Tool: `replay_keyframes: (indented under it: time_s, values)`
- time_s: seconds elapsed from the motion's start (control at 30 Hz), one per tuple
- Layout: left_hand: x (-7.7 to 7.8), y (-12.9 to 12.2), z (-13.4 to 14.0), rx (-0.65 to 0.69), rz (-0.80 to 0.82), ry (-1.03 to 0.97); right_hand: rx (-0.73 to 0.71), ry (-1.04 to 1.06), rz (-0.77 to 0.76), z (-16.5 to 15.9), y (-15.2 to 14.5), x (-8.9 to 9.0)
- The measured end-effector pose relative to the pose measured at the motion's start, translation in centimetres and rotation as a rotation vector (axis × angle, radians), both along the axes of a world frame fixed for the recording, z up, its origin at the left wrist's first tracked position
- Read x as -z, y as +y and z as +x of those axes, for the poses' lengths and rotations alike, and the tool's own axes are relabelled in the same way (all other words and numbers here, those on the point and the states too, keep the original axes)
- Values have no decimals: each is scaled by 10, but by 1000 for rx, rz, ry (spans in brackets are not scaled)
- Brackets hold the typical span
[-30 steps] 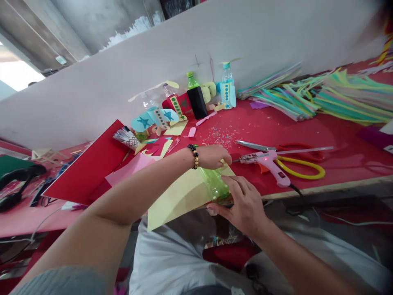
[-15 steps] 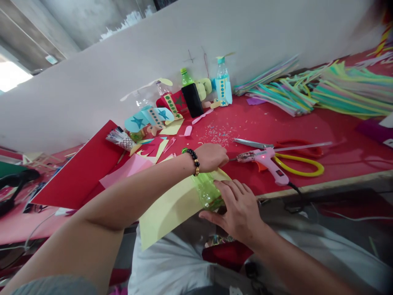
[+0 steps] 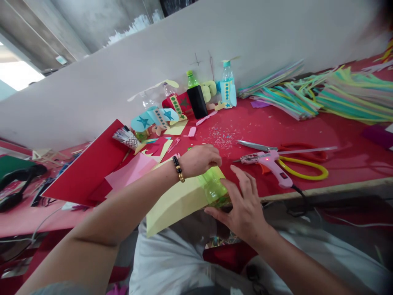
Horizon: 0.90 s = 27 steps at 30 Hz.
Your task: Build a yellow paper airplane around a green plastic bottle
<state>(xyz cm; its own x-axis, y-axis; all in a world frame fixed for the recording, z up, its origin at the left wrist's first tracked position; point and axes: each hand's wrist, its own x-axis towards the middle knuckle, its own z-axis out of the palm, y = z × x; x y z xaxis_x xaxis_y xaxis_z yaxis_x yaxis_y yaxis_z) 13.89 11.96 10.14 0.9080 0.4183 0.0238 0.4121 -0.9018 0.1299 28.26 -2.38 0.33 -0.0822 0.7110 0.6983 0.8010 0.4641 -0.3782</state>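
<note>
A green see-through plastic bottle (image 3: 213,190) lies on its side on a sheet of pale yellow paper (image 3: 173,205) at the table's front edge. My right hand (image 3: 245,205) holds the bottle's base end between thumb and forefinger, its other fingers raised and spread. Over the bottle's far part is my left hand (image 3: 201,160), wearing a beaded bracelet, its fingers curled downward. Whatever those fingertips pinch, if anything, is hidden. To the right, a pink glue gun (image 3: 273,164) with a lit red light rests by scissors (image 3: 302,167) with red and yellow handles.
Decorated bottle planes (image 3: 227,90) line the wall, with a black phone (image 3: 197,101) leaning among them. Pipe cleaners (image 3: 353,96) lie back right. Pink paper (image 3: 132,172), a red board (image 3: 86,168) and a pen cup (image 3: 127,138) are at left. The glue gun's cord (image 3: 299,192) hangs over the edge.
My left hand has drawn back slightly left, away from the glue gun's nozzle. My right hand's upper fingers have lifted and spread. The view has shifted a little.
</note>
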Motion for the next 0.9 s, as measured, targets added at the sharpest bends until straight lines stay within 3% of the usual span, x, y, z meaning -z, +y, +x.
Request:
replay_keyframes:
  time_s: [0.4, 0.57, 0.77, 0.9]
  values:
    - [20, -32, -39, -98, 18, -474, -193, 100, 20, -4, 5, 7]
    - [25, -48, -53, -208, 116, -491, -245, 142, 72, -7, 5, 11]
    - [43, -60, -67, -134, 13, -487, -255, 196, 64, -7, 4, 15]
    - [51, -59, -70, -154, 17, -477, -271, 172, 69, -6, 5, 14]
